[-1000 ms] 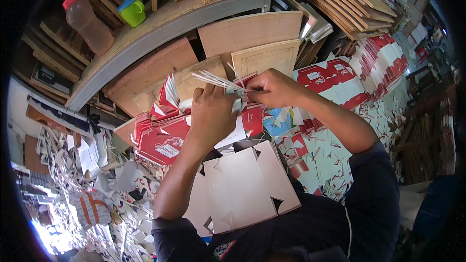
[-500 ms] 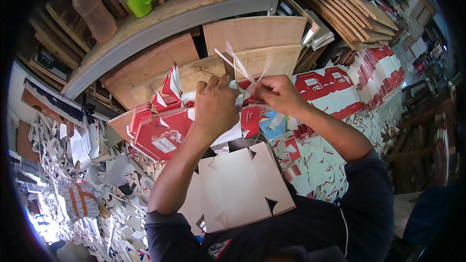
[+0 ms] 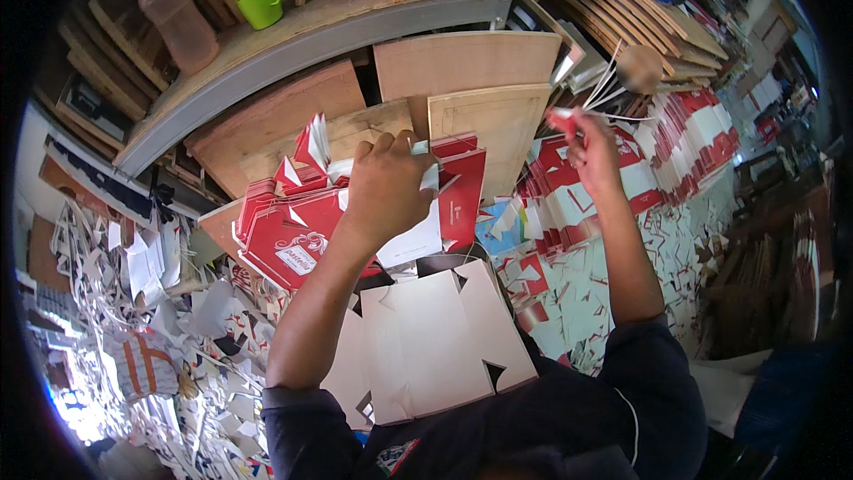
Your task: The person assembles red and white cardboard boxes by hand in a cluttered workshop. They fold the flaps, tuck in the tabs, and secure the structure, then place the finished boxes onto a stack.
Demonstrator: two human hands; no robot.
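Observation:
My left hand (image 3: 388,182) is closed over the top edge of an upright bundle of red and white printed carton blanks (image 3: 462,200), just left of centre. Its palm and thumb hide part of the bundle. Raised to the right, my right hand (image 3: 593,151) pinches red and white paper scraps (image 3: 562,121), with thin white strips fanning upward from the fingers. Flat on my lap lie pale die-cut carton blanks (image 3: 435,347), plain side up, with notched corners. More red blanks (image 3: 262,253) lean beside my left forearm.
Wooden boards (image 3: 484,67) stand behind the bundle, beneath a shelf (image 3: 329,31) with a pink bottle (image 3: 176,18) and a green cup (image 3: 259,2). Stacked red and white blanks (image 3: 689,142) lie at right. Paper offcuts (image 3: 213,373) litter the floor on both sides.
My right hand has pulled away from the bundle to the right, carrying scraps and strips. The bundle's red right panel now shows. My left hand has stayed on the bundle.

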